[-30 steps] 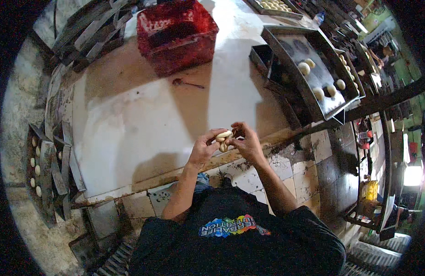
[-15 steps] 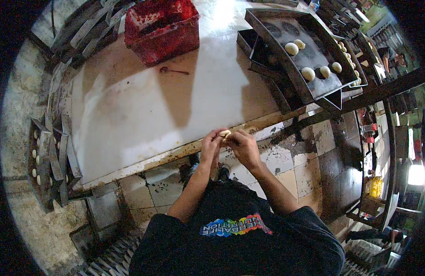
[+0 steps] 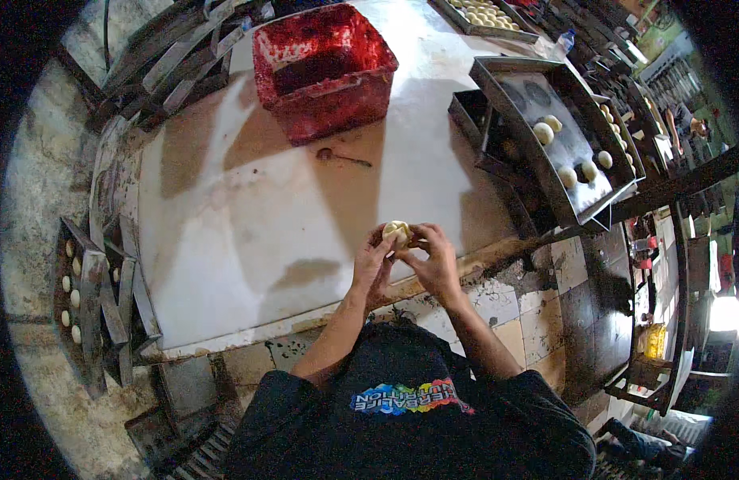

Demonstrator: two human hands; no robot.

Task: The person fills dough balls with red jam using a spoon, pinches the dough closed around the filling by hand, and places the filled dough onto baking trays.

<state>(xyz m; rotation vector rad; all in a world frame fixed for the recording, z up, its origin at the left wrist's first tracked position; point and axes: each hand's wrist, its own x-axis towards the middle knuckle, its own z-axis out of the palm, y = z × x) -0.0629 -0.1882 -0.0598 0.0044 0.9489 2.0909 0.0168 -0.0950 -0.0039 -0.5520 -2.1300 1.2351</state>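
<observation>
Both hands grip a pale, knotted lump of dough (image 3: 396,231) above the near edge of the white worktable (image 3: 209,264). My left hand (image 3: 372,260) holds it from the left, thumb pressed on its front, and my right hand (image 3: 434,260) has its fingers round the right side. A small dark long-handled tool (image 3: 343,157) lies farther back on the table, behind the dough.
A red plastic crate (image 3: 329,104) stands at the back. Metal trays (image 3: 581,192) with dough balls (image 3: 544,133) are stacked at the right; more trays (image 3: 93,304) are at the left. A tray of dough (image 3: 485,16) sits at the far back. Tiled floor (image 3: 541,316) shows below.
The dough between my hands now looks rounder and knotted, more visible above my fingers than half a second ago. My fingers have shifted around it. The surroundings have shifted in view.
</observation>
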